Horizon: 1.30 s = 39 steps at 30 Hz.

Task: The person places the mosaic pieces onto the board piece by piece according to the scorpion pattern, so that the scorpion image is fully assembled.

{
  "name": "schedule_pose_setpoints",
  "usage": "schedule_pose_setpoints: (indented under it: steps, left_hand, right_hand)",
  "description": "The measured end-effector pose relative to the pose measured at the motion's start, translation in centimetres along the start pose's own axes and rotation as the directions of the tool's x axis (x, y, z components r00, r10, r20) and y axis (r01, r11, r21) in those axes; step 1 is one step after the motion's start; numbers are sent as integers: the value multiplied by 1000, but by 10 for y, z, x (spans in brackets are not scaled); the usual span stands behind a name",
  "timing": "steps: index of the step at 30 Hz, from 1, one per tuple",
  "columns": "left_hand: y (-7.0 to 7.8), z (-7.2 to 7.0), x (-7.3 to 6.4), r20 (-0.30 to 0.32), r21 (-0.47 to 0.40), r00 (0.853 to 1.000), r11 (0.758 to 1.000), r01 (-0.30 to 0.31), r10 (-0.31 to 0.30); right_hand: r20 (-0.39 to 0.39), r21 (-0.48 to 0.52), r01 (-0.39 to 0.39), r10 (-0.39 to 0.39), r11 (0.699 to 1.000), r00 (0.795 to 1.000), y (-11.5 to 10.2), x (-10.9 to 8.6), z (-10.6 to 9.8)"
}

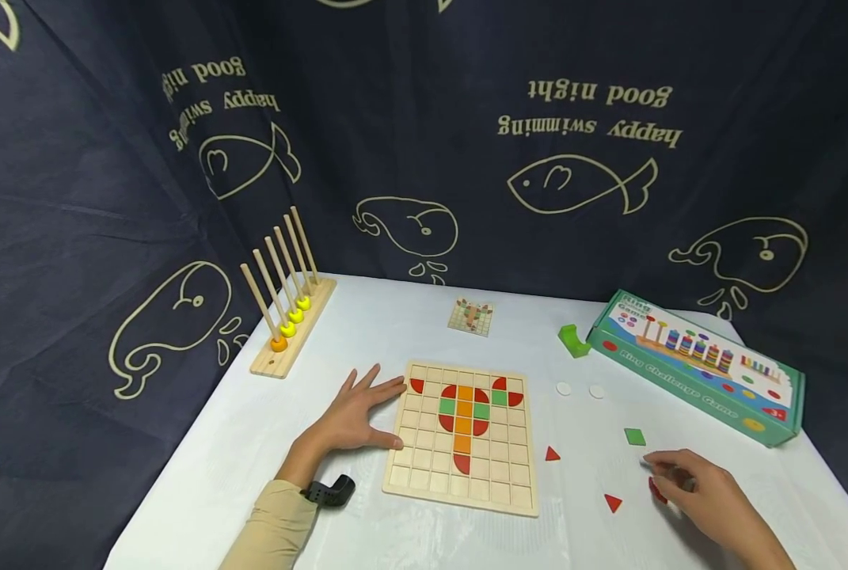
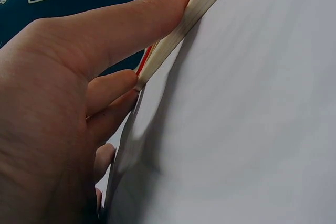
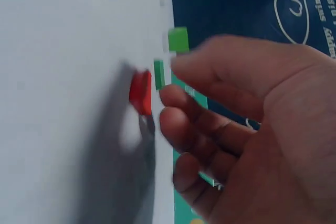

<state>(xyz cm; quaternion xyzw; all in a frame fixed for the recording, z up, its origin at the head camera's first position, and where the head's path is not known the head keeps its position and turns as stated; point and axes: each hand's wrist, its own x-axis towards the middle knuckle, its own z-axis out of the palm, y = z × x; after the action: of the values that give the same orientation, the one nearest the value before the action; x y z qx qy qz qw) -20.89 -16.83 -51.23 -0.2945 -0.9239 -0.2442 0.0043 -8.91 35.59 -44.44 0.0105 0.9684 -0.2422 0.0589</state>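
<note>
My left hand (image 1: 352, 416) lies spread at the left side of a wooden grid board (image 1: 498, 453), its thumb and fingertips touching the edge. The left wrist view shows that thumb (image 2: 152, 19) on the board's rim (image 2: 176, 38). Orange squares (image 1: 463, 425), green squares (image 1: 500, 397) and red rounded pieces (image 1: 462, 463) sit in the grid. My right hand (image 1: 701, 495) hovers over a red piece (image 1: 656, 491), fingers loosely bent. In the right wrist view, a gap separates the fingertips from the red piece (image 3: 140, 92). A green square (image 1: 634, 437) lies just beyond.
Two red triangles (image 1: 613, 503) and two white discs (image 1: 563, 389) lie right of the board. Behind stand a small pattern card (image 1: 459, 323), a green curved piece (image 1: 572, 342) and a game box (image 1: 694, 396). A peg rack (image 1: 270, 364) with rings stands at the back left.
</note>
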Motion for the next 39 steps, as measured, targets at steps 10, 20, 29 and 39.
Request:
schedule_pose_setpoints:
  steps: [10,20,29,39]
  left_hand:
    - [-1,0,-1,-3,7,1000,1000,10,-10]
    - [0,-1,-1,-4,-3,1000,1000,-5,5]
    - [1,-1,-1,-1,-4,1000,1000,-9,9]
    - [0,1,0,1,7,1000,1000,1,-1]
  right_hand:
    - [83,-47,-83,87,995,993,5,-5,5]
    - [18,-67,-79,80,995,997,2,-1,2]
    - [-37,-39,-69,67,997,997,-2,3,7]
    - [-135,130,51,-34,990,990,-35,31,17]
